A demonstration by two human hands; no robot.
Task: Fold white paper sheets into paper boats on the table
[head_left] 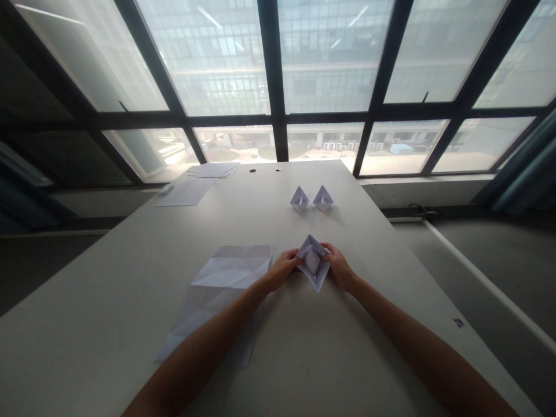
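A folded white paper boat (313, 260) is held between both hands above the table, its hollow facing me. My left hand (283, 269) grips its left side, thumb on the inner face and fingers behind. On the opposite side my right hand (340, 267) pinches the edge in the same way. Beyond my hands, two finished-looking paper boats, a left one (299, 200) and a right one (322, 198), stand side by side. Under and beside my left forearm lies creased white paper (237, 265), partly covered by that arm.
The white table (130, 278) stretches toward the windows (226, 58). Several flat paper sheets (186, 192) lie at its far left. Near the far edge are cable holes (252, 171). A small dark mark (458, 322) is near the right edge.
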